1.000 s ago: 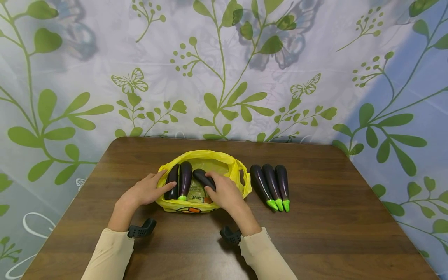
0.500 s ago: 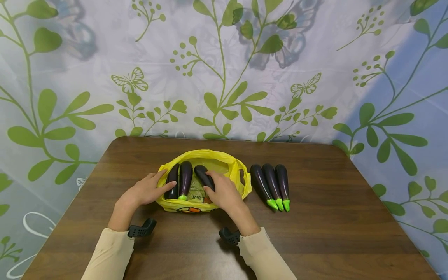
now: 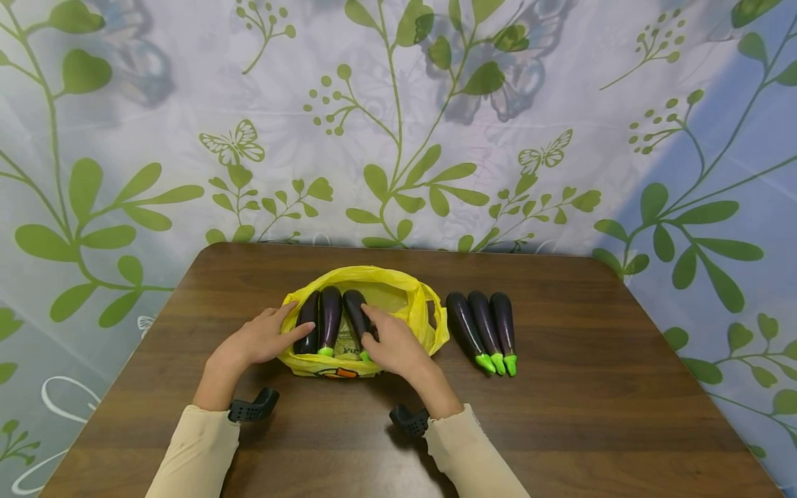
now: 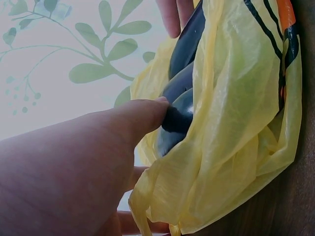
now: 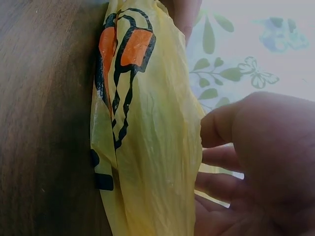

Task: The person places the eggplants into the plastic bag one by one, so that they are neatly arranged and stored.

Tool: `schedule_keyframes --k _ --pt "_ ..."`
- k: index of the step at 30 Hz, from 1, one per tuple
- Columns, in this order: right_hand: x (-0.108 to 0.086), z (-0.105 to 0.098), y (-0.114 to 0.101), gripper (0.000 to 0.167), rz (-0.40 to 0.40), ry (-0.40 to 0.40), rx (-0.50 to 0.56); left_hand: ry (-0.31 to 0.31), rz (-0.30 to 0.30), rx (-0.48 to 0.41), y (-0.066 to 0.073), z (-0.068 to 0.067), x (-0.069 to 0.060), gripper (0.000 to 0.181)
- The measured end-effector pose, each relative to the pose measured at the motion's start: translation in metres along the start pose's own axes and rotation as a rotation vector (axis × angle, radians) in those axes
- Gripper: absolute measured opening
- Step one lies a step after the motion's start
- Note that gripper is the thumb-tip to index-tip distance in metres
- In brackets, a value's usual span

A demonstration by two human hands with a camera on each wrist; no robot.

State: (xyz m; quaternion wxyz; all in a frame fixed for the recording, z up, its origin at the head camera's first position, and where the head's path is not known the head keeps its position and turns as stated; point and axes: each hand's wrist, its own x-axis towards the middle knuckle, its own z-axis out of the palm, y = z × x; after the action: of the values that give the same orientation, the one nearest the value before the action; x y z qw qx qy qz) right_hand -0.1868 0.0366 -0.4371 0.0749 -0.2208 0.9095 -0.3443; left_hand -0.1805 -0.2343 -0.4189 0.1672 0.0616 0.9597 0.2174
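Note:
A yellow plastic bag (image 3: 364, 277) lies on the table with its mouth spread wide. Inside, three dark purple eggplants lie side by side: a left eggplant (image 3: 306, 319), a middle eggplant (image 3: 330, 318) and a right eggplant (image 3: 355, 315). My left hand (image 3: 261, 337) holds the bag's left side, its thumb on the left eggplant and its other fingers outside the plastic. My right hand (image 3: 396, 342) reaches over the near rim, index finger and thumb touching the right side of the right eggplant. In the right wrist view the bag wall (image 5: 157, 142) hides those fingertips.
Three more eggplants (image 3: 482, 332) lie in a row on the brown wooden table (image 3: 591, 387), just right of the bag. Behind the table's far edge hangs a leaf-patterned cloth (image 3: 280, 104).
The right eggplant has swung from a slant to nearly parallel with the other two, and its green end now shows. My right fingers shifted slightly with it. My left hand stayed put.

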Motion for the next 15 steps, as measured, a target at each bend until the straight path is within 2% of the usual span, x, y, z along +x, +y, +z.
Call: schedule_keyframes --k 5,15 --pt "-0.0003 -0.0003 -0.0009 0.062 -0.028 -0.021 0.028 0.001 0.001 -0.004 0.0001 -0.0002 0.0001 0.093" --pt "0.0012 0.0045 -0.0032 0.057 -0.124 0.005 -0.095 0.001 -0.002 0.002 0.0004 -0.0010 0.0001 0.094"
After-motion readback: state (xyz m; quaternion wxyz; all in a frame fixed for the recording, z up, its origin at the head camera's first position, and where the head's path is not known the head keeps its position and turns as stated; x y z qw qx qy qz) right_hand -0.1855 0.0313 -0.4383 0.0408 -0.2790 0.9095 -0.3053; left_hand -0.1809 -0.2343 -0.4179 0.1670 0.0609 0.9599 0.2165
